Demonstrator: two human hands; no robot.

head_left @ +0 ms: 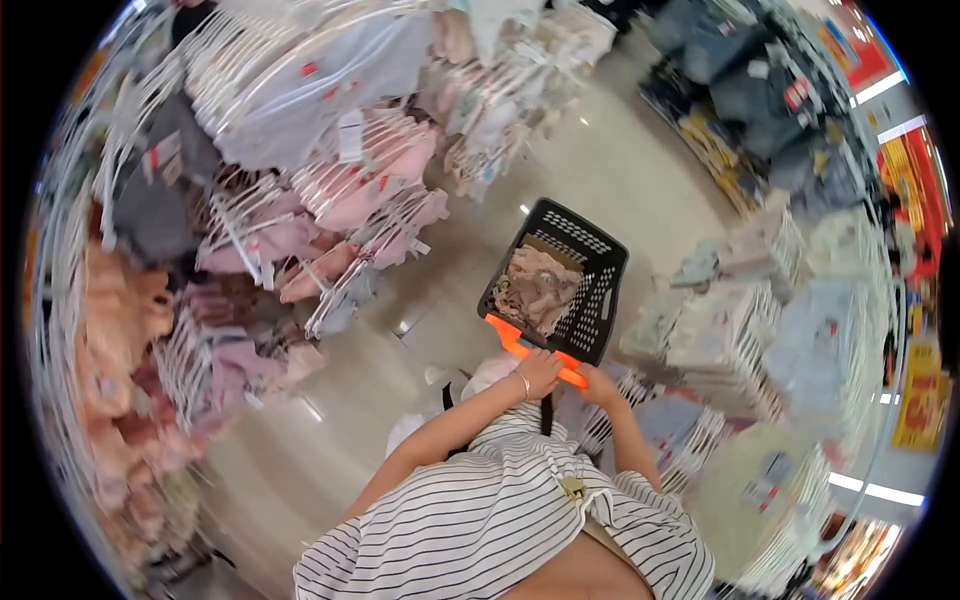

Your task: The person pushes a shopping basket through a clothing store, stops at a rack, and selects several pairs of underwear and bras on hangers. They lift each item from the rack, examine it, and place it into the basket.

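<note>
Both hands grip the orange handle (508,342) of the black basket (600,300), held out over the shop floor (620,170). Left hand (540,372), bracelet on its wrist, is closed on the handle's middle. Right hand (600,385) is closed on its end. Folded garments (535,290) lie inside. Hanger racks (300,200) stand left, stacked shelves (740,320) right.

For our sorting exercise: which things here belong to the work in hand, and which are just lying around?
In hand: left hand, right hand, orange handle, black basket, folded clothes.
Around: hanging clothes, right-side racks, floor.
</note>
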